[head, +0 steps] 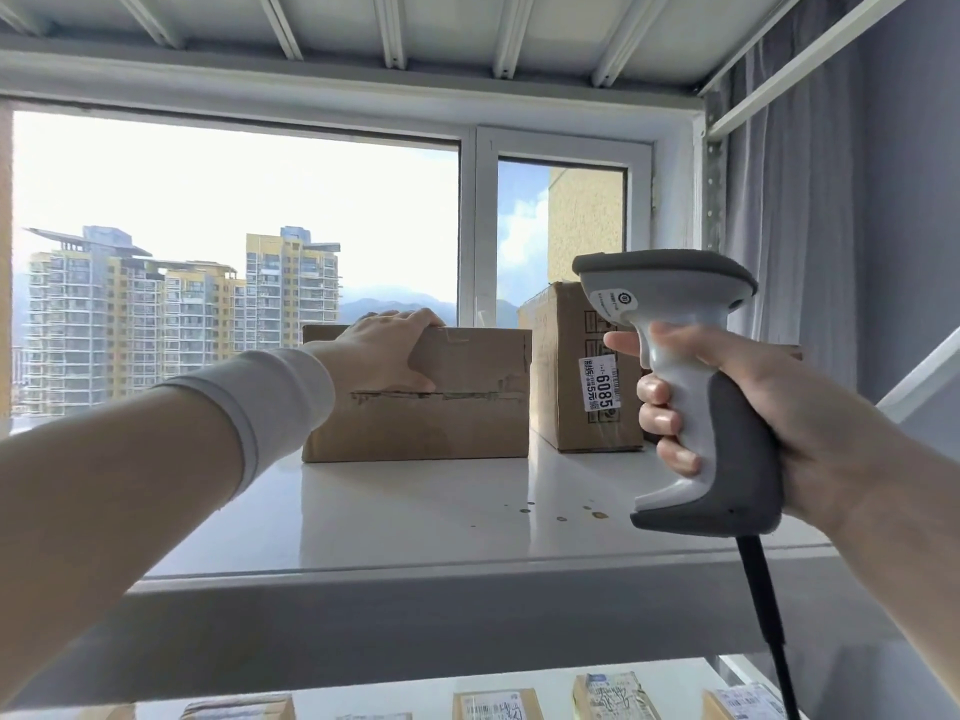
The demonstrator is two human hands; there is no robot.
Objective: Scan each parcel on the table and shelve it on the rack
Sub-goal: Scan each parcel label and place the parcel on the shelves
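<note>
A brown cardboard parcel (pixel 441 407) stands on the white rack shelf (pixel 415 511), near its back. My left hand (pixel 387 350) grips the parcel's upper left corner, fingers over the top edge and thumb on the front face. To the right, my right hand (pixel 769 407) holds a white and grey barcode scanner (pixel 691 387) upright by its handle, its head pointing left and its black cable hanging down. Behind the scanner stands a taller cardboard box (pixel 566 376) with a white label reading 6085.
A window with white frames (pixel 478 226) is behind the shelf. The rack's upright post (pixel 714 200) and a grey curtain (pixel 789 200) are at the right. Several labelled parcels (pixel 613 696) sit on the lower shelf. Another shelf (pixel 363 23) is overhead.
</note>
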